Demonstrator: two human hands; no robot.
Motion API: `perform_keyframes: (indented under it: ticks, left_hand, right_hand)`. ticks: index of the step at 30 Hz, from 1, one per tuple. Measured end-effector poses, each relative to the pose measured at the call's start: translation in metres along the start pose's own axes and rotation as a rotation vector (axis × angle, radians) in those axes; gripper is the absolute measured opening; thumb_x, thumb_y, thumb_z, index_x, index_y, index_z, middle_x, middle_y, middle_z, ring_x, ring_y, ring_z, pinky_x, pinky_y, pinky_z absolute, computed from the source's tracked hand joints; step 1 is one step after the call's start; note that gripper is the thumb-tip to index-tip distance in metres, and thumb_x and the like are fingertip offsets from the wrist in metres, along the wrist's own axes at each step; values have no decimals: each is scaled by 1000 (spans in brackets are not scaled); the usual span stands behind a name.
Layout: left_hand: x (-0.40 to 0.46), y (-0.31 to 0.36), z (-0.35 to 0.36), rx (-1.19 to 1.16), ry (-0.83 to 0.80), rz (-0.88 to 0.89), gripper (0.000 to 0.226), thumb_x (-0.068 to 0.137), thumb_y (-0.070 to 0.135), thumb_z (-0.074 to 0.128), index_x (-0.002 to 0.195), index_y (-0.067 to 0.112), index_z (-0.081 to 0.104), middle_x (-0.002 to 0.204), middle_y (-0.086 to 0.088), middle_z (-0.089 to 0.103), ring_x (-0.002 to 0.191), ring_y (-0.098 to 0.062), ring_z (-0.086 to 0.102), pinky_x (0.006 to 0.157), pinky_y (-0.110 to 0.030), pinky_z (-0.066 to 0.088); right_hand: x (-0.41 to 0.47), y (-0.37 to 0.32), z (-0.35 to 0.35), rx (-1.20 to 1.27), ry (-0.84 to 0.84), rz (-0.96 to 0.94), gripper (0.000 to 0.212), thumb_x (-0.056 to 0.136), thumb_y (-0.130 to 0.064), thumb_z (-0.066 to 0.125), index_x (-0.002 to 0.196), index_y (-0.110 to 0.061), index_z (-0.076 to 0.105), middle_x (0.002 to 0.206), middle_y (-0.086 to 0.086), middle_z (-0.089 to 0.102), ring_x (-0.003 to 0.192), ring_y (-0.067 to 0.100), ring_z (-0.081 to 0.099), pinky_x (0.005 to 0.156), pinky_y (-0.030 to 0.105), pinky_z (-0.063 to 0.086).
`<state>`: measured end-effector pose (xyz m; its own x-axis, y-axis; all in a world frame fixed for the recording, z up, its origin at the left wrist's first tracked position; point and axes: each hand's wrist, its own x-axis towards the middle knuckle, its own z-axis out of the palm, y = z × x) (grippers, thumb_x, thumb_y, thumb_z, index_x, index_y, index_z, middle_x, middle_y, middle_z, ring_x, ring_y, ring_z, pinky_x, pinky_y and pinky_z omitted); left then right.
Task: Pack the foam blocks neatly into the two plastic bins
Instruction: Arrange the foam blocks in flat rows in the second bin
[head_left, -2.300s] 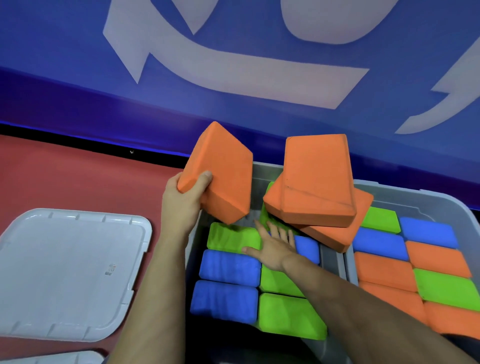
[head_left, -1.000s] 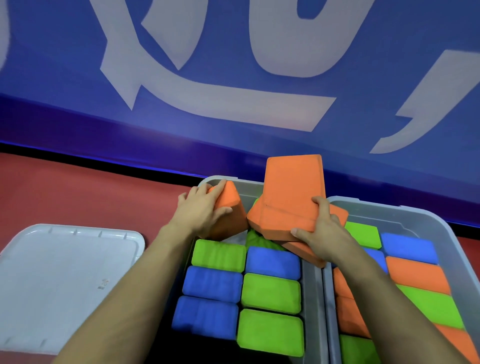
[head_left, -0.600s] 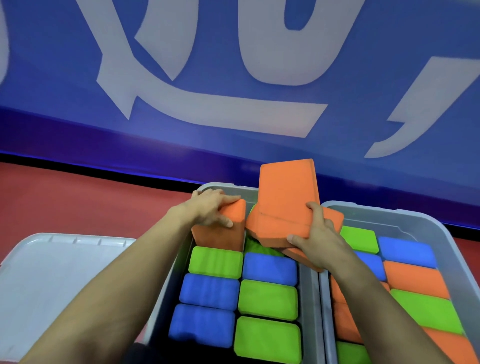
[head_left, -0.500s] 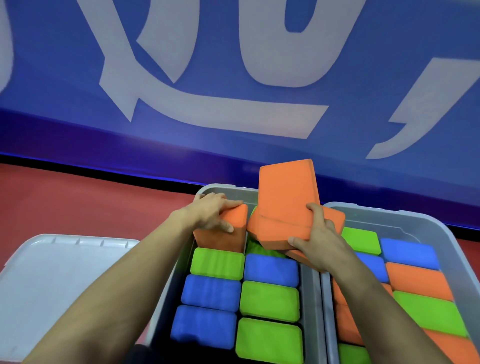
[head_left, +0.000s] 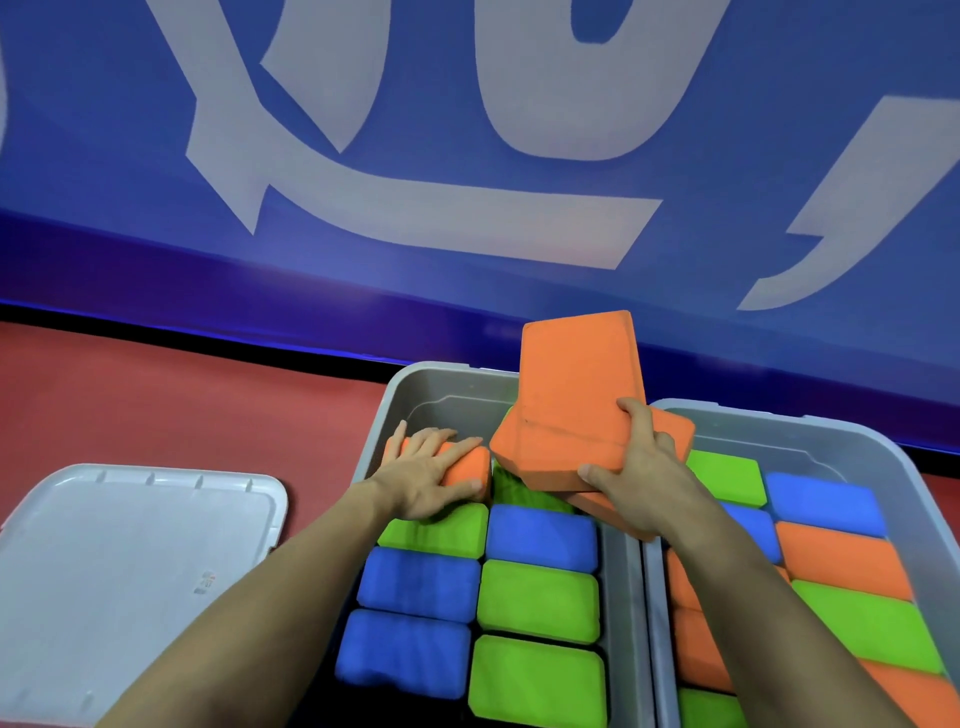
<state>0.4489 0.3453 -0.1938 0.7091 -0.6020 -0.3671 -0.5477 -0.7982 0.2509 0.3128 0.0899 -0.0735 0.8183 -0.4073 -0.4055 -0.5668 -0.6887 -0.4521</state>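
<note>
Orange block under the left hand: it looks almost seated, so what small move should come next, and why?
Probably finish pressing the orange block flat into the left bin's far-left slot. The left hand lies on it with straight fingers, and it sits slightly above the green block in front.

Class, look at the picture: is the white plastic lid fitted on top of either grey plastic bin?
No: the white plastic lid lies flat on the red floor, left of the left grey plastic bin.
</note>
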Motion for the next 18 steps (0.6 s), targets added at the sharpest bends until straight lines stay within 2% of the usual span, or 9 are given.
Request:
perform_keyframes:
  ticks: [2,5,8,10,14,18]
  left_hand:
    - [7,1,5,18,15,-28,62,94,75,18,152,54,8,157,3,27,150,-20,13,121,-53,-14]
    - [20,-2,2,39,-12,-58,64,91,79,16,150,56,9,153,0,32,148,-22,18,122,-52,-9]
    - [29,-4,-6,83,-66,-53,89,74,95,24,151,54,6,149,-1,31,146,-26,20,121,-53,-2]
    - [33,-5,-11,134,-86,-27,97,71,96,32,152,49,7,144,-2,34,141,-29,26,120,-54,7]
    - [42,-5,-22,222,-99,44,93,79,89,38,154,42,11,141,2,39,132,-27,36,111,-53,23]
    - [48,-4,-34,243,-144,91,89,81,83,47,154,39,19,138,4,44,129,-25,39,106,-54,29]
  right_hand:
    - [1,1,0,-4,-2,-1,91,91,-48,67,152,-43,1,144,13,35,110,38,58,94,51,51]
    - [2,0,2,-12,10,-9,90,91,-50,66,153,-43,1,142,13,36,108,37,58,91,50,52]
    - [3,0,3,-21,16,-9,89,91,-52,64,152,-44,0,142,12,36,106,38,58,90,50,52]
    - [3,1,2,-19,8,-4,89,91,-52,64,152,-45,0,143,11,35,107,37,58,91,50,52]
    - [4,2,1,-20,9,-8,88,92,-53,63,152,-46,-1,142,11,36,105,37,58,91,50,52]
    - [5,2,-3,-7,2,0,87,92,-52,63,152,-46,0,143,10,35,102,36,59,90,48,52]
